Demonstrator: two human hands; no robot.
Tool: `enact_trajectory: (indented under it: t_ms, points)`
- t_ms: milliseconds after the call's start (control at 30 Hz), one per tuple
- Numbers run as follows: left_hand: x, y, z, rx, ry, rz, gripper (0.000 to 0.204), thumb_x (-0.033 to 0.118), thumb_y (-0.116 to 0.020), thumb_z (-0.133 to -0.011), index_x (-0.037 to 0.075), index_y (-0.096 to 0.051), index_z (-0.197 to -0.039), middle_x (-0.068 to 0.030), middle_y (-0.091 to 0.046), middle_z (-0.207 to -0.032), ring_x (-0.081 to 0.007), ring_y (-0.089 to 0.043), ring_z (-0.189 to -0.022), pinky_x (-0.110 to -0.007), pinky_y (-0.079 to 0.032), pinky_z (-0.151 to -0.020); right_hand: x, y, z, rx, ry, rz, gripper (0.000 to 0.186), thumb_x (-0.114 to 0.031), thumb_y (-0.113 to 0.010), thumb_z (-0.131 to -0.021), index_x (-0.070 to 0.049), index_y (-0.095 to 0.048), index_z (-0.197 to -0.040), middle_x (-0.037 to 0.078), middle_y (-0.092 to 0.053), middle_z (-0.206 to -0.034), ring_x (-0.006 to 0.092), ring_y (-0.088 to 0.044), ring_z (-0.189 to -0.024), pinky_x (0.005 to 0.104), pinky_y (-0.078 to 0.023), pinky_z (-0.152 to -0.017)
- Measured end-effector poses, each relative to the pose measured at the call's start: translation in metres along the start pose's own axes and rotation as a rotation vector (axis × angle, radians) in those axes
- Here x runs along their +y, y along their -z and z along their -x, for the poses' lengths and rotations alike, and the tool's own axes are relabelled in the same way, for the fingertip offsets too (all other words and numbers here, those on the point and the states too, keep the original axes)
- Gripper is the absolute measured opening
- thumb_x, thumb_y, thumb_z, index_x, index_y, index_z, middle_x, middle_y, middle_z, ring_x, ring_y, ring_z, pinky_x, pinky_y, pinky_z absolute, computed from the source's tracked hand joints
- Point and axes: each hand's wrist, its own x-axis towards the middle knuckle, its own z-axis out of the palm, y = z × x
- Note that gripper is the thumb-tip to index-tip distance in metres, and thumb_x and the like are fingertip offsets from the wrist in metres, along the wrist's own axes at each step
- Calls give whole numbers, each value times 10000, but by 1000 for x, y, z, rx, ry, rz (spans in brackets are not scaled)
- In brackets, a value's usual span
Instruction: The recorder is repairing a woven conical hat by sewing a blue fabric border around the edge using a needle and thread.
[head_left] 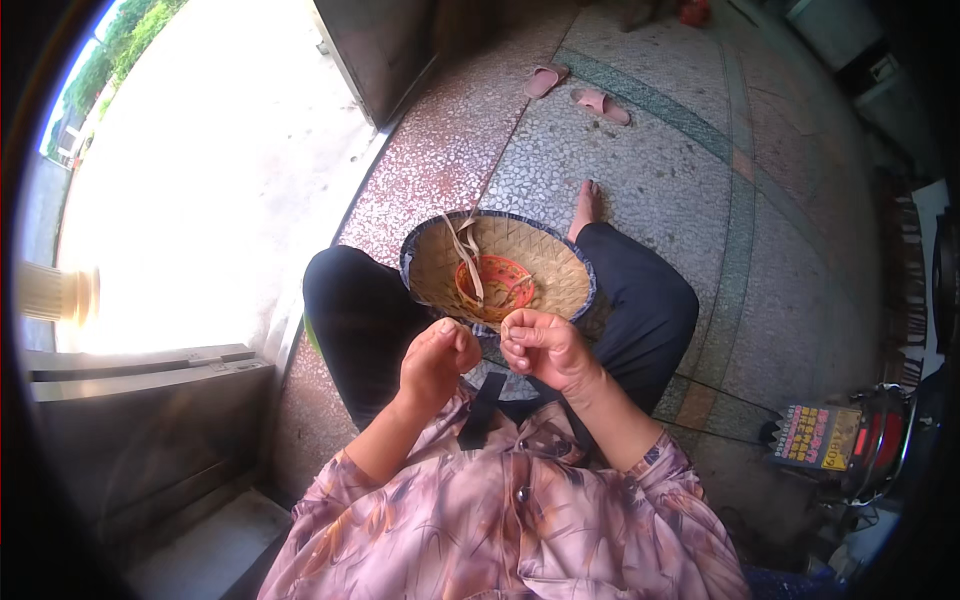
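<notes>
An upturned woven straw hat with a dark blue rim sits between my bent legs. A round orange-red patterned ring is at its middle, with pale straps draped over it. Just below the hat, my left hand has its fingers curled, thumb against the index finger; what it holds, if anything, is too small to make out. My right hand is beside it on the right, thumb and index finger pinched on something tiny and pale that I cannot identify. The two hands are slightly apart.
An open door and bright threshold lie to the left, a metal ledge below them. Pink slippers rest on the speckled floor ahead, past my bare foot. A red-and-chrome machine with a printed plate stands at the right.
</notes>
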Motion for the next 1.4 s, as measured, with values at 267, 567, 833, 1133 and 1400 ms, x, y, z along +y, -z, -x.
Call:
enact_trajectory:
  t_ms: [267, 567, 833, 1133, 1400]
  points:
    - [-9, 10, -8, 182, 155, 102, 169, 173, -502, -952, 44, -549, -852, -3, -450, -644, -117, -403, -561, -249, -318, -520, 16, 13, -1, 1, 20, -125, 129, -129, -605, -913, -6, -592, -950, 24, -526, -734, 125, -500, -614, 253, -399, -560]
    - [-6, 9, 0, 81, 351, -749, 154, 132, -601, -959, 4, -638, -1035, -22, -611, -752, -104, -654, -690, -212, -450, -553, -10, -7, -12, 154, -40, 531, 78, -99, -603, -886, -28, -630, -900, -14, -576, -704, 37, -481, -558, 176, -367, -483]
    - [-3, 11, 4, 59, 271, -936, 186, 96, -629, -923, -63, -650, -1018, -75, -616, -895, -142, -686, -712, -250, -502, -577, -2, -1, -27, 141, -104, 690, 104, -116, -619, -884, -16, -638, -910, -22, -558, -687, 25, -456, -548, 176, -359, -487]
    - [-9, 27, -4, 182, 528, -570, 168, 178, -668, -918, 29, -683, -994, 3, -637, -772, -76, -616, -599, -213, -482, -533, -13, 2, -17, 160, -145, 1034, 84, -111, -616, -892, -33, -646, -888, -55, -550, -672, 14, -450, -544, 189, -351, -478]
    - [-17, 49, -5, 191, 520, -389, 185, 170, -657, -928, -1, -659, -997, -34, -654, -785, -112, -632, -598, -223, -500, -552, -20, 10, 0, 277, -40, 1026, 104, -135, -582, -926, -45, -600, -877, -1, -601, -659, 55, -538, -566, 218, -416, -482]
